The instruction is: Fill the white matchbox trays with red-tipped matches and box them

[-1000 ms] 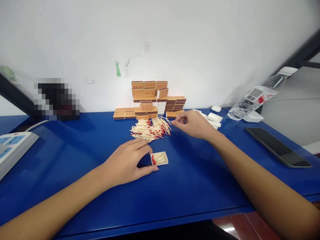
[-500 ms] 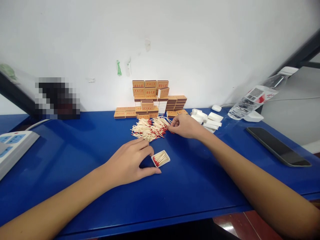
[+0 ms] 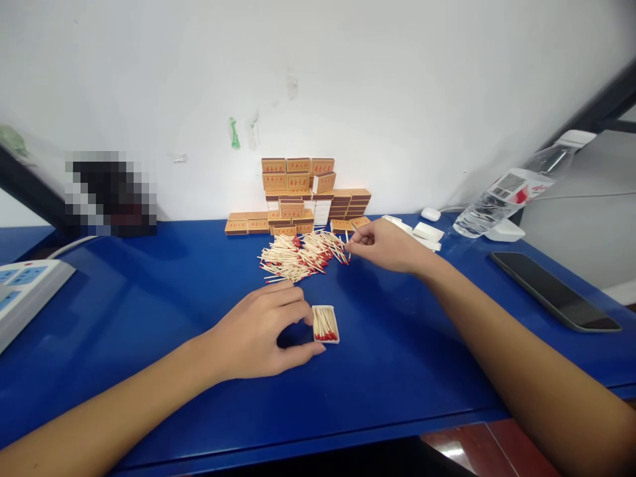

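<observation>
My left hand (image 3: pixel 271 331) is at a small white matchbox tray (image 3: pixel 338 324), its forefinger against the tray's left side and its thumb at the lower left corner. Matches (image 3: pixel 324 321) lie inside the tray, red heads toward me. Behind it a loose heap of matches (image 3: pixel 293 258) spreads over the blue table. At the heap's right edge my right hand (image 3: pixel 385 245) is closed, thumb and forefinger pinching a match (image 3: pixel 348 252) held nearly upright. Its other fingers are curled.
Orange matchboxes (image 3: pixel 298 182) stand stacked against the wall. White empty trays (image 3: pixel 427 232) lie right of them, near a clear bottle (image 3: pixel 517 185) that leans. A dark phone (image 3: pixel 554 291) rests at the right, a power strip (image 3: pixel 30 291) at the far left.
The matchbox tray has turned and shifted slightly right and toward me, with my left hand following. My right hand has moved a little right and up from the heap, a match now visible in its fingers.
</observation>
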`<state>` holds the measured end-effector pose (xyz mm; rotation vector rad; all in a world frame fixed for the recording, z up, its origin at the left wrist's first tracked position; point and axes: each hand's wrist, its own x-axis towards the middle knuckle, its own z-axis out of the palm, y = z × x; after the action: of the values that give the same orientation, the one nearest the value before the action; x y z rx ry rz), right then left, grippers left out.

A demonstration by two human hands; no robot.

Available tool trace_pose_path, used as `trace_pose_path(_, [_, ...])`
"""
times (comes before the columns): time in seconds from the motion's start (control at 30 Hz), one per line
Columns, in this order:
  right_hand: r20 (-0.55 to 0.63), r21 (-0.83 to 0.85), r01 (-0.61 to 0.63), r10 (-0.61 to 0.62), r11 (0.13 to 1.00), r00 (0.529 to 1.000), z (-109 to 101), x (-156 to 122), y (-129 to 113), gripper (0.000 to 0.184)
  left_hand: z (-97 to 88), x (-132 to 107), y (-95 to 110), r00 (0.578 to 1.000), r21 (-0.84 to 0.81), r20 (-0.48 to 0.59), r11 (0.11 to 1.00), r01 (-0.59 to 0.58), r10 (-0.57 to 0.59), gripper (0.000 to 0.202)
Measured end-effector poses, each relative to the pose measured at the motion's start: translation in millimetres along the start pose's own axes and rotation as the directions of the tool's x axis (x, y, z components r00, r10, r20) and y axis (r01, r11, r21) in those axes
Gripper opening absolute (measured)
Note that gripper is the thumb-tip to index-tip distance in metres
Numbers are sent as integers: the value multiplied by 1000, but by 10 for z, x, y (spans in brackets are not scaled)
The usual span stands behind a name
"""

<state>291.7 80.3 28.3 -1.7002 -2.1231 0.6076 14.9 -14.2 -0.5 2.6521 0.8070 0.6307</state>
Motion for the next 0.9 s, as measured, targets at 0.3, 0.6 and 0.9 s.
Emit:
trace_pose_path(0.3, [269,186,190,-236,964,934,-138,-206,-149,24,-14,57,-25,1000,-9,-10,1000,-18,18,61])
trace_pose_path(0.6, [418,179,278,-328,944,847,-214,-349,-197,24,23,54,18,994,22,109,1000,-15,12,45])
trace_pose_path(0.9, [527,185,350,-394,918,753,-146,-499,-328,20,51,57,-47,999,62,-32,998,6,-5,30])
